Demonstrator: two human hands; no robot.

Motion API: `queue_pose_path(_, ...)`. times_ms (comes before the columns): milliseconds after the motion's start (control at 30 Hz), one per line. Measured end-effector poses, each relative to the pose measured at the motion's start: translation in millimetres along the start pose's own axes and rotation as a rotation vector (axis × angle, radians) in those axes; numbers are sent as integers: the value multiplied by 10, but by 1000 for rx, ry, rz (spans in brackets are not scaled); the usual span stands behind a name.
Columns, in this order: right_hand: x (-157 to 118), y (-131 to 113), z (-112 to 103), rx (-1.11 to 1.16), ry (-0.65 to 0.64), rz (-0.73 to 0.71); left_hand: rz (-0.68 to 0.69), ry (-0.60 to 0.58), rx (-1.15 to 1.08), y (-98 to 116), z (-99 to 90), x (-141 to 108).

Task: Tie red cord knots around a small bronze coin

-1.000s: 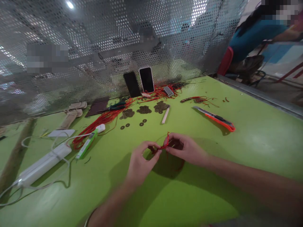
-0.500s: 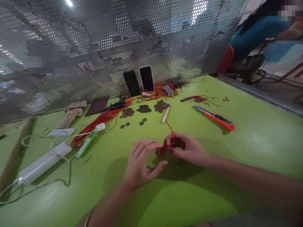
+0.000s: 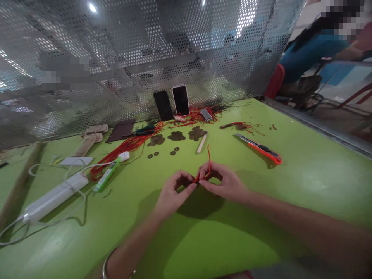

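Red cord runs between my two hands, one end standing up above the fingers. My left hand pinches the cord piece at its left side, thumb against fingers. On the other side my right hand grips the same cord between thumb and fingertips, almost touching the left. Something dark sits by the left fingertips, mostly hidden. Beyond the hands lie coin piles, several loose coins and a pale stick.
An orange cutter lies at right. Red cord bundles, a green-white tool and a power strip are at left. Two phones lean on a perforated screen. A person sits at far right.
My left hand has closed its fingers on the cord piece, having been spread beside it. The free cord end now points straight up. The view has shifted slightly.
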State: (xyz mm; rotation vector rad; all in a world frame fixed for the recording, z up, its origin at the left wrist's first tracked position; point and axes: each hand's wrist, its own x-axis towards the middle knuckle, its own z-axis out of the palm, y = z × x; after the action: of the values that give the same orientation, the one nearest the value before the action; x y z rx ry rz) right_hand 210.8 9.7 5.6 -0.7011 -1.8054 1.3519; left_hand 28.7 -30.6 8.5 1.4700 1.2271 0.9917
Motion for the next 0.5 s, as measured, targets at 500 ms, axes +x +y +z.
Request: queue_pose_path(500,69,131,-36,-56,-1,-128,3,44,-119,-56,92,107)
